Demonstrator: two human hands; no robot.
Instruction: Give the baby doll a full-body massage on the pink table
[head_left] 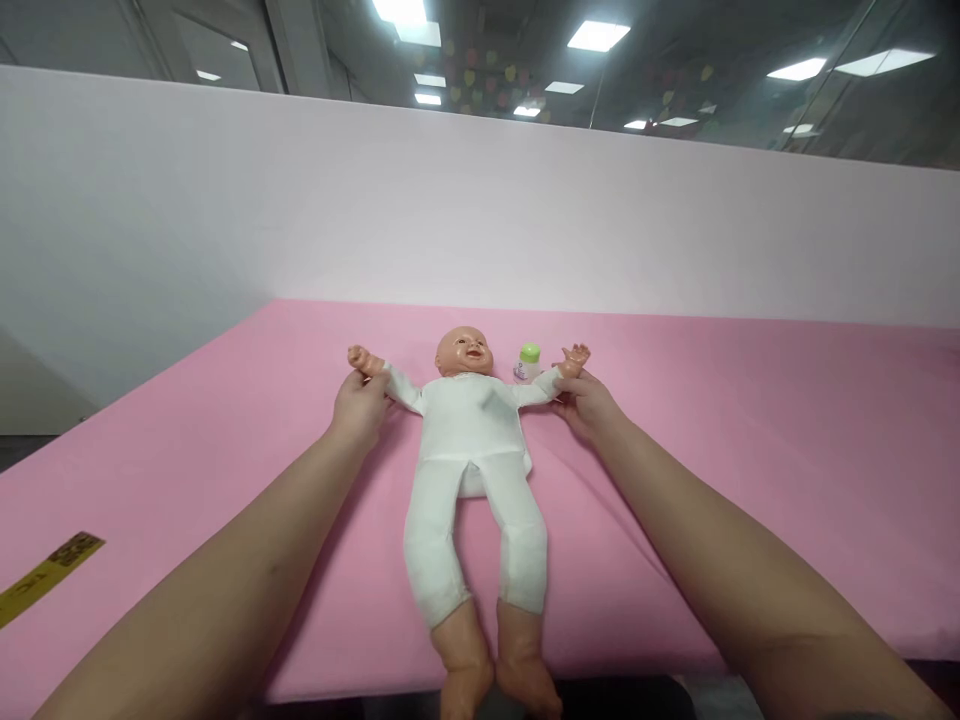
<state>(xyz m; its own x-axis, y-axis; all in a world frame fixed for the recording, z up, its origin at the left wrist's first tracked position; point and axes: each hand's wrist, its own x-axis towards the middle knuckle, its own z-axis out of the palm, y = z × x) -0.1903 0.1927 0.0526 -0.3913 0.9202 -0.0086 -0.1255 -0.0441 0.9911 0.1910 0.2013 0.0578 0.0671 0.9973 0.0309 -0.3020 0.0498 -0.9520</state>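
A baby doll point(472, 430) with a white cloth body lies on its back on the pink surface, head away from me, arms spread and feet at the near edge. My left hand point(361, 405) is closed on the doll's arm at the left, near its wrist. On the other side, my right hand point(589, 402) grips the doll's other arm by the wrist. Beside the doll's head, to the right, stands a small clear bottle point(527, 364) with a green cap.
The pink-covered table point(750, 450) reaches a low white wall point(525, 220) at the back. A yellow label strip point(49, 575) with a dark printed patch lies at the left. Glass panels with reflected ceiling lights rise above the wall.
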